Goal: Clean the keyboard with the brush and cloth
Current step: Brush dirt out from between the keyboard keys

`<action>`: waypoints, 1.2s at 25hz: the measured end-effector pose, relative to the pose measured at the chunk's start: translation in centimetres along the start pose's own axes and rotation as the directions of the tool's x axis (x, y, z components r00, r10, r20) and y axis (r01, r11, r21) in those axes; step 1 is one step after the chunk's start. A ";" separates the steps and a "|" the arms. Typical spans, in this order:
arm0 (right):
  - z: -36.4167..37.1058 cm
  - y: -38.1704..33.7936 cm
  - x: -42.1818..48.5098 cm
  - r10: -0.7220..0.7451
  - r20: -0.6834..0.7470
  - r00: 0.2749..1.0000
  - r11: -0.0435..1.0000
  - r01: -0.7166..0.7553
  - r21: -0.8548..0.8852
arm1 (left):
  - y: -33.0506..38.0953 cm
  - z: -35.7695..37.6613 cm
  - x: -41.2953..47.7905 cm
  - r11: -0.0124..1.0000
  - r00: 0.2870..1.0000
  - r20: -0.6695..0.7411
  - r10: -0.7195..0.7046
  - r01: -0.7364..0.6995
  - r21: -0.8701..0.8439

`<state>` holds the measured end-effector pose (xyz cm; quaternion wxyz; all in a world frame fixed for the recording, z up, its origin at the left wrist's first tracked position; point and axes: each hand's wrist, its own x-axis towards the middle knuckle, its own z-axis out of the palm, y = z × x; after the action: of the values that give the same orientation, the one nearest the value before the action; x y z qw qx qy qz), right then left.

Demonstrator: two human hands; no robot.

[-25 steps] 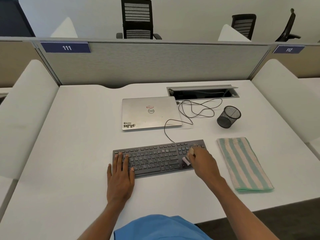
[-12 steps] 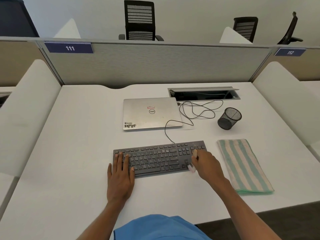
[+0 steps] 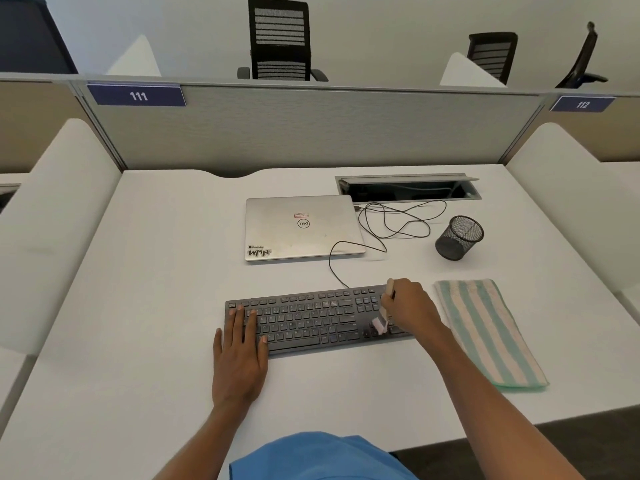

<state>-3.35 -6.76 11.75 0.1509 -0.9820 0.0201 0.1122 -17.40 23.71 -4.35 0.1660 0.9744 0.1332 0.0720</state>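
A dark keyboard (image 3: pixel 311 317) lies on the white desk in front of me. My left hand (image 3: pixel 240 355) rests flat on its left end, fingers straight over the keys. My right hand (image 3: pixel 410 308) grips a small pale brush (image 3: pixel 381 320) over the keyboard's right end; the bristles touch the keys near the number pad, and the handle tip pokes out above my fingers. A folded cloth (image 3: pixel 485 332) with green and cream stripes lies on the desk just right of the keyboard, untouched.
A closed silver laptop (image 3: pixel 301 228) sits behind the keyboard, with the keyboard's black cable (image 3: pixel 391 221) looped to its right. A black mesh pen cup (image 3: pixel 459 237) stands behind the cloth. An open cable hatch (image 3: pixel 408 188) lies near the grey partition. White dividers flank the desk.
The brush head swept along the right end of the keyboard, down toward the front edge and then back onto the lower keys. My left hand stayed put.
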 end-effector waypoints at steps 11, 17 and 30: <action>0.7 -0.8 2.9 0.026 -0.015 1.000 0.996 -0.025 0.085 | 0.3 -0.1 0.0 1.000 1.000 0.004 0.002 -0.002 -0.003; 0.8 -1.1 4.0 0.030 -0.066 0.997 0.983 -0.017 0.181 | 0.3 -0.2 0.2 1.000 1.000 0.004 0.000 0.000 0.000; 0.4 -2.2 4.9 0.029 -0.182 0.983 0.983 0.004 0.183 | 0.1 -0.3 0.1 1.000 1.000 0.002 -0.003 0.003 -0.007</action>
<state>1.53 -4.55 10.89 0.2368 -0.9701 0.0503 0.0195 -17.37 23.70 -4.02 0.1694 0.9738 0.1340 0.0710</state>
